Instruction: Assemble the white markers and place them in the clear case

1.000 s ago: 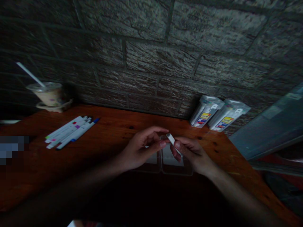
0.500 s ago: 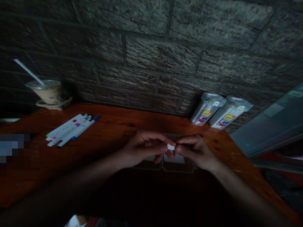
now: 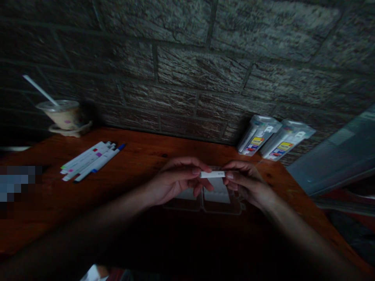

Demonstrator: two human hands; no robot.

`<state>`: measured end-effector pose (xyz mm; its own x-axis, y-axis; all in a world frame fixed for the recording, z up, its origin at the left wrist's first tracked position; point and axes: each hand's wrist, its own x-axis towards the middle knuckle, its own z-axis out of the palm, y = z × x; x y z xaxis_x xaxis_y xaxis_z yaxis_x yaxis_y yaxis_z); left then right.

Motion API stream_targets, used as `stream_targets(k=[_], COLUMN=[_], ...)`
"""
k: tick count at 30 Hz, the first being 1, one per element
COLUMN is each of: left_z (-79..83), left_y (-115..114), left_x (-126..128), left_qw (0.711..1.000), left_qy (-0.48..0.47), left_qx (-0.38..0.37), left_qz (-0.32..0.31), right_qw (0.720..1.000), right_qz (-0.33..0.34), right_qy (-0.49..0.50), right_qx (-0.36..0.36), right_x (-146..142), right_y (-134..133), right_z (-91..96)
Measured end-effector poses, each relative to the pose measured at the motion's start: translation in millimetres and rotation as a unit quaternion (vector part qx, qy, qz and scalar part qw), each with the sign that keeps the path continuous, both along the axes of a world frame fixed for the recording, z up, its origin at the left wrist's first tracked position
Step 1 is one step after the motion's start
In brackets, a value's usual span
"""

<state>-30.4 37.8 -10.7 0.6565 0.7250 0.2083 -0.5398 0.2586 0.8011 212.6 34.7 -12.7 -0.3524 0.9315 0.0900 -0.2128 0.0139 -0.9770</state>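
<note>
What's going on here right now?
A person holds a short, white, rod-shaped object with dark print level between both hands: the left hand at one end, the right hand at the other. Below is a flat, clear plastic two-part case on the brown wooden table. Slim white markers with coloured marks lie to the left; two clear plastic containers with yellow labels stand by the wall on the right.

A cup (image 3: 65, 119) of tan drink w/ a white straw (image 3: 40, 90) sits in a pale holder (image 3: 73, 132) at the L back of the brown wood table (image 3: 143, 150), nr a big dark block wall (image 3: 187, 70), w/ a blue-gray panel (image 3: 336, 164) on the R & a white thing (image 3: 93, 273), too dim to name, at btm L.
</note>
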Motion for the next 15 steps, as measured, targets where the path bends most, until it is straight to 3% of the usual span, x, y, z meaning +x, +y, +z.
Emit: stream_targets(k=[15], left_z=[-2.6], left_y=[0.6], left_x=[0.1], left_qw=[0.999], left_qy=[0.025], left_qx=[0.016], left_qz=[0.03], right_qw=[1.0], right_qz=[-0.027], right_qy=[0.004], right_qx=[-0.006], right_x=[-2.0], right_y=[-0.7], right_z=[2.5])
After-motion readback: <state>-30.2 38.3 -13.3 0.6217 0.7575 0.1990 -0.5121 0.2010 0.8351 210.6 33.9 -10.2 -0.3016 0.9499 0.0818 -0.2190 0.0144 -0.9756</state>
